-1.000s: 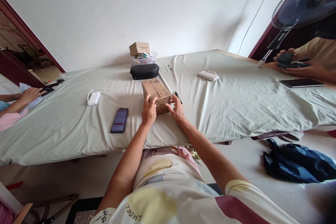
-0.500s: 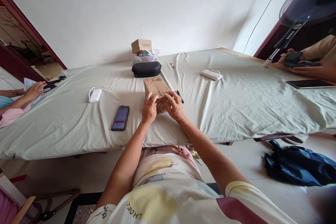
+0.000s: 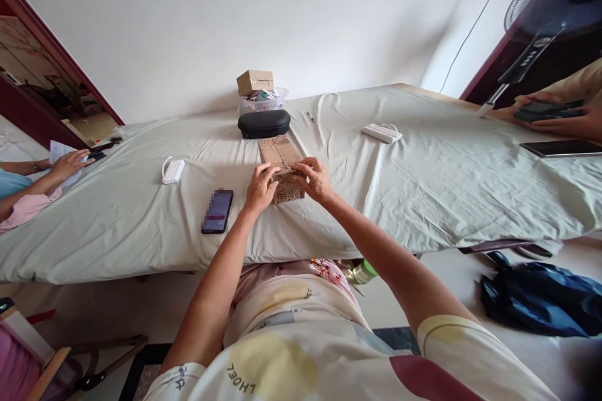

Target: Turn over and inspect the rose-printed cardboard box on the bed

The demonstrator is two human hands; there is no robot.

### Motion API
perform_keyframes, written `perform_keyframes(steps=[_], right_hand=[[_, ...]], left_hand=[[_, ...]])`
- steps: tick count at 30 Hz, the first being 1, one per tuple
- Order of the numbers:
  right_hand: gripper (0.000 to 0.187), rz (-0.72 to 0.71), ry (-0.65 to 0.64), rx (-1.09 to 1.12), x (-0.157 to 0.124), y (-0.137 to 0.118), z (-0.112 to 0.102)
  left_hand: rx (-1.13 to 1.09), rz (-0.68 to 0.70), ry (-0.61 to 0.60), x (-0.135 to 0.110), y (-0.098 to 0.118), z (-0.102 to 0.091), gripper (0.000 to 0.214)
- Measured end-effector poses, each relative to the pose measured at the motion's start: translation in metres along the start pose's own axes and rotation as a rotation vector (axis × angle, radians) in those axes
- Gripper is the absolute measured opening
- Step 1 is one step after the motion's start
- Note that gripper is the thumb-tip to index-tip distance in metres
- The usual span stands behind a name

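A small brown cardboard box [image 3: 277,150] with dark scribbled lines stands on the cloth in front of me. Along its top runs a thin cord [image 3: 283,161], which meets my fingers near the front edge. My left hand [image 3: 261,188] is at the box's left front corner, its thumb and fingers closed in a pinch. Opposite it, my right hand [image 3: 316,180] pinches at the right front corner. The cord's ends are hidden by my fingers.
Behind the box lie a black case [image 3: 264,124] and a plastic basket [image 3: 281,99] with another carton [image 3: 255,82]. A phone [image 3: 217,212] and two white devices, left [image 3: 174,171] and right [image 3: 381,133], rest on the cloth. Other people's hands show at both sides.
My hands have drawn slightly apart at the box's front edge, with fingers more closed. The right hand now covers the dark pen beside the box. The view has shifted slightly.
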State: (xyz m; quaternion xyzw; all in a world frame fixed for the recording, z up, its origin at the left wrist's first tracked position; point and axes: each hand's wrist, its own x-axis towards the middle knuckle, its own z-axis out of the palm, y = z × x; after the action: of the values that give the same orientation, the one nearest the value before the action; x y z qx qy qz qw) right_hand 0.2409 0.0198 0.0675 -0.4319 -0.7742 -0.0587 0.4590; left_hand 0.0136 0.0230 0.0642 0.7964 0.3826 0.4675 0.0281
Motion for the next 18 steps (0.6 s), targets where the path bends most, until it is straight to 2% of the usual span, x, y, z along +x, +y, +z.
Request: perform_keyframes(steps=[5,8,13,18], right_hand=[[0.04,0.112,0.15,0.011,0.003,-0.005,0.019],[0.044,0.157,0.171,-0.022,0.004,-0.012,0.028],[0.038,0.133,0.155,-0.019,0.006,-0.009,0.026],[0.03,0.053,0.265,0.065,-0.006,-0.006,0.026]], left_hand=[[-0.025,-0.029,0.051,-0.001,-0.002,0.006,0.033],[-0.01,-0.049,0.098,-0.002,-0.004,0.013,0.031],[-0.015,-0.029,0.135,-0.004,-0.007,0.023,0.035],[-0.082,-0.053,0.147,-0.024,-0.012,0.038,0.052]])
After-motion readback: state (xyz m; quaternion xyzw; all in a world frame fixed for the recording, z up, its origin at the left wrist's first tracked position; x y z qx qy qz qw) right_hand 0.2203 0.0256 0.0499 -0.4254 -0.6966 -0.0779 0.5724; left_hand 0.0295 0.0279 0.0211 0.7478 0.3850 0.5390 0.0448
